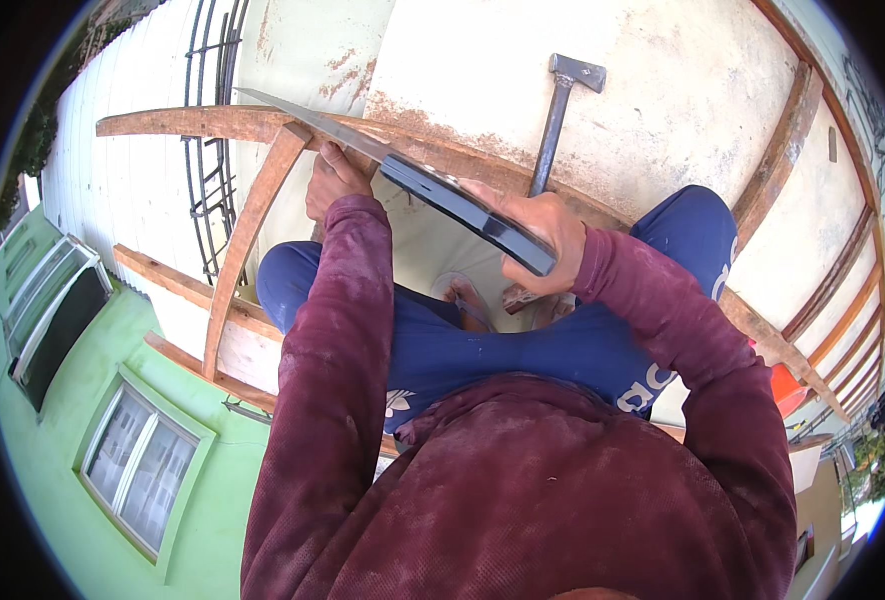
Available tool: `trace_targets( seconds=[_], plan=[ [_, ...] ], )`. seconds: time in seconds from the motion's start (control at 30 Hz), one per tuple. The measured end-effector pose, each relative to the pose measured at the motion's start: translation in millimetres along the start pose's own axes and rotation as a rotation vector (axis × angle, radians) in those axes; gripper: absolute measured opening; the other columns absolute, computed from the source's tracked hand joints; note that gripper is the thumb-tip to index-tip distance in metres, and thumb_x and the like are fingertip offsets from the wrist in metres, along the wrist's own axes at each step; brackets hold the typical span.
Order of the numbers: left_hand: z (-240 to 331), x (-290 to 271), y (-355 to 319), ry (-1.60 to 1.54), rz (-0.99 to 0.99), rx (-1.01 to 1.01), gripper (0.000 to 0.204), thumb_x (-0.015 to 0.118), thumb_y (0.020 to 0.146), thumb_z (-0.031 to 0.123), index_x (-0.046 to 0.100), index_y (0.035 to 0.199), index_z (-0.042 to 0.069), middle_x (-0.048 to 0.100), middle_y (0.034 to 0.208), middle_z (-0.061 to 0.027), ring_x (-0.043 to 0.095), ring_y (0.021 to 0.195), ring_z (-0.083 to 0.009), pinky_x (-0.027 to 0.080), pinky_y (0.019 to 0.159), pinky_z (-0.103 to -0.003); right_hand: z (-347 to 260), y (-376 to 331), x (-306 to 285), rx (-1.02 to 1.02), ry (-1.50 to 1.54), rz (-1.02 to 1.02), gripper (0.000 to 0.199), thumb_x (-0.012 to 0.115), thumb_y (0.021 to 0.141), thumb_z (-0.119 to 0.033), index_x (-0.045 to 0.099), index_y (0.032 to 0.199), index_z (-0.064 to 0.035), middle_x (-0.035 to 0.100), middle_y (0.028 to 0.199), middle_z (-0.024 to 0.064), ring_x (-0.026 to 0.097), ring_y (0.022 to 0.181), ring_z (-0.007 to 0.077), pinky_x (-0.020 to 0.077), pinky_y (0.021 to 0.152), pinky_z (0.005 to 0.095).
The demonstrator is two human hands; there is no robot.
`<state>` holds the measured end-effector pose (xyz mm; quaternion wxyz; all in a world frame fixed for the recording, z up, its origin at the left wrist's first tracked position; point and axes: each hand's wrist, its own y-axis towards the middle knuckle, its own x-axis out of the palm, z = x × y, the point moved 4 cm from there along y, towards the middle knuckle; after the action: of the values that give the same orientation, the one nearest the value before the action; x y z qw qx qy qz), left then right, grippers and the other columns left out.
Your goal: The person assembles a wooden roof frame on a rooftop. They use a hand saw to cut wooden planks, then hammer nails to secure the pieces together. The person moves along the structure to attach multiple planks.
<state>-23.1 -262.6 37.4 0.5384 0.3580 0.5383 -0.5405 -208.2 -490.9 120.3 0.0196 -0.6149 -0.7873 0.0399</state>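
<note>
My right hand (543, 240) grips the dark handle of a hand saw (443, 195), whose long blade runs up and left across a reddish wooden beam (213, 122). My left hand (333, 180) presses on that beam right beside the blade, where a slanted brace (248, 235) meets it. I squat over the beam in blue trousers and maroon sleeves, with one sandalled foot (463, 298) below the saw. A hammer (555, 120) lies on the concrete slab (643, 90) just beyond the beam.
Steel rebar (208, 150) lies along the slab's left edge. More wooden planks (188, 290) frame the slab edge below me. Far beneath on the left is a green wall with windows (138, 470). Timber rails (843, 290) run along the right side.
</note>
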Motion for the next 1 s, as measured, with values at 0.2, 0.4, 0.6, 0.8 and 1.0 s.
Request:
trace_targets(
  seconds=[0.2,0.4,0.6,0.8,1.0],
  plan=[
    [2,-4,-4,-0.012,0.027,0.008,0.082,0.013,0.097,0.068,0.072,0.105,0.011,0.072,0.088,-0.0163,0.067,0.091,-0.0397,0.048,0.082,-0.049,-15,-37,-5,-0.035,-0.095,0.073,0.088,0.055,0.068,-0.001,0.030,0.153,-0.0021,0.070,0.105,0.0167,0.070,0.072,0.0248,0.0563,0.067,0.0314],
    [1,-5,-5,-0.005,-0.015,0.010,0.082,0.014,0.097,0.068,0.071,0.102,0.011,0.072,0.085,-0.0147,0.067,0.091,-0.0391,0.048,0.082,-0.050,10,22,5,0.082,0.006,-0.026,0.088,0.055,0.070,-0.005,0.030,0.154,-0.0042,0.066,0.082,0.0125,0.064,0.063,0.0198,0.0521,0.062,0.0295],
    [-3,-2,0,0.012,0.022,-0.014,0.081,0.014,0.097,0.067,0.072,0.106,0.010,0.072,0.092,-0.0189,0.067,0.093,-0.0411,0.048,0.084,-0.051,0,-26,-2,-0.092,-0.061,0.096,0.088,0.061,0.070,-0.007,0.031,0.153,-0.0062,0.068,0.077,0.0099,0.066,0.060,0.0211,0.0536,0.062,0.0303],
    [-1,2,5,-0.002,0.028,0.016,0.080,0.016,0.097,0.066,0.072,0.104,0.011,0.072,0.089,-0.0188,0.067,0.091,-0.0412,0.048,0.082,-0.051,14,30,7,0.113,0.067,-0.031,0.083,0.055,0.070,-0.003,0.036,0.151,-0.0013,0.072,0.101,0.0176,0.066,0.066,0.0194,0.0534,0.067,0.0283],
    [-2,1,-3,0.001,0.034,-0.007,0.076,0.017,0.098,0.064,0.072,0.105,0.011,0.072,0.088,-0.0186,0.067,0.091,-0.0411,0.049,0.081,-0.051,-4,-45,-4,0.002,-0.100,0.081,0.090,0.055,0.067,-0.005,0.030,0.153,-0.0025,0.068,0.105,0.0165,0.070,0.076,0.0239,0.0559,0.073,0.0299]
  ],
)
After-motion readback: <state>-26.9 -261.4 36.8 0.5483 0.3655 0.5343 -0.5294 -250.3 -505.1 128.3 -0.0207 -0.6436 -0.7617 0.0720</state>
